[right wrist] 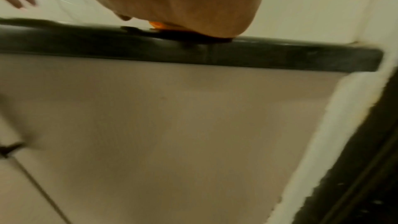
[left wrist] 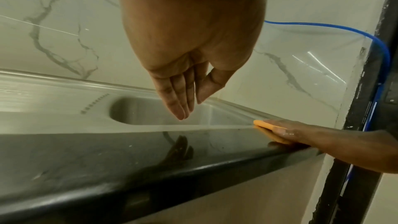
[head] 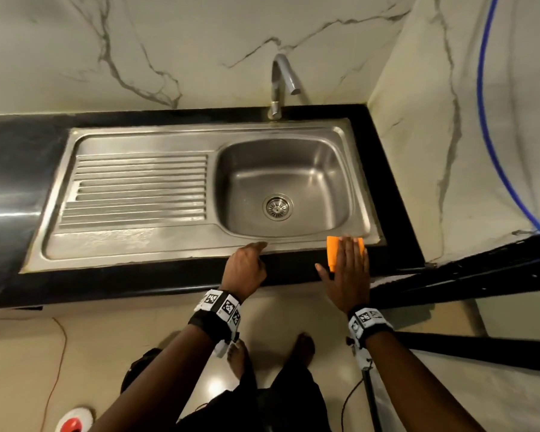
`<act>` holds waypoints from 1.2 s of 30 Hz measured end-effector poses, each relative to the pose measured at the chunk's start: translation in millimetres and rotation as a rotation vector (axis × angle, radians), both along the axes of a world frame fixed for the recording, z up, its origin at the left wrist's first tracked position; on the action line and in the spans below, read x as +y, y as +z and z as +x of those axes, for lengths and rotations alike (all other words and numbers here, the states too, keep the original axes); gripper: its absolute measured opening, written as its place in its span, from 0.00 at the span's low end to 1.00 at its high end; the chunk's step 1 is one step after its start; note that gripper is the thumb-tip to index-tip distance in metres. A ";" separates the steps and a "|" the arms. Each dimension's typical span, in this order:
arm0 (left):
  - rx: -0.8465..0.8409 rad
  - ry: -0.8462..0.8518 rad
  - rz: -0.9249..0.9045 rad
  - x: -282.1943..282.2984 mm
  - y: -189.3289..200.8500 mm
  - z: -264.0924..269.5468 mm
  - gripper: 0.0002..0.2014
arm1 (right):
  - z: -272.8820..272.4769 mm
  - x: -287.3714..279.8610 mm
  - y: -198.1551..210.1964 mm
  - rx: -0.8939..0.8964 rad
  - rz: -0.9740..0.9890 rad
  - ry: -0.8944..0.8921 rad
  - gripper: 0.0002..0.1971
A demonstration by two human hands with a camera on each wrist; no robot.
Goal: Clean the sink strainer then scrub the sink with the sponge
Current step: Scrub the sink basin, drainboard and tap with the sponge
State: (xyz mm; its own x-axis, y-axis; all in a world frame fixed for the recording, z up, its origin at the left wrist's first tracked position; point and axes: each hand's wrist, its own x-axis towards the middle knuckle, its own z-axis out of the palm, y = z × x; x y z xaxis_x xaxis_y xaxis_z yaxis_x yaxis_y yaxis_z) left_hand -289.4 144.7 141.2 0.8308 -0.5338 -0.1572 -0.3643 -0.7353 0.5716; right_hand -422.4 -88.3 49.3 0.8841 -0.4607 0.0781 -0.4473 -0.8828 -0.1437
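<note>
A steel sink (head: 360,194) with a round metal strainer (head: 277,207) in its drain sits in a black countertop (head: 156,282). An orange sponge (head: 333,252) lies on the counter's front edge, at the sink's near right corner. My right hand (head: 348,269) lies flat on the sponge with straight fingers; the sponge (left wrist: 266,126) shows under those fingers in the left wrist view, and a sliver of it (right wrist: 158,25) in the right wrist view. My left hand (head: 247,266) hovers over the front rim, fingers straight and together (left wrist: 181,101), holding nothing.
A grey tap (head: 281,82) stands behind the basin. The ribbed draining board (head: 138,191) lies left of the basin. A blue hose (head: 493,129) runs down the right wall. Marble wall panels close off the back and right. My bare feet (head: 304,347) stand on the tiled floor.
</note>
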 end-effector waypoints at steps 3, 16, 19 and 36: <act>0.017 -0.008 0.009 16.1 -4.2 -0.7 0.30 | 20.9 54.9 3.2 -0.007 0.070 0.003 0.49; -0.050 0.314 0.271 133.6 -11.7 21.8 0.13 | 139.3 290.8 24.6 0.213 0.209 0.642 0.43; -0.033 0.276 0.242 141.1 -6.9 18.6 0.08 | 139.2 293.4 15.8 0.193 0.057 0.634 0.46; 0.085 0.062 -0.046 46.1 0.1 -8.6 0.18 | 58.4 157.2 7.1 0.094 0.151 0.455 0.35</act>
State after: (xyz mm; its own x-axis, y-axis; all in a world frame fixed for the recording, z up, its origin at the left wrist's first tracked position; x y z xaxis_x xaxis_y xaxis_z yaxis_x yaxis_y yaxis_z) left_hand -298.0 190.8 141.3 0.8472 -0.4900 -0.2053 -0.2675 -0.7273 0.6320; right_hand -364.0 68.9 56.4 0.9984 -0.0262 -0.0492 -0.0383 -0.9641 -0.2628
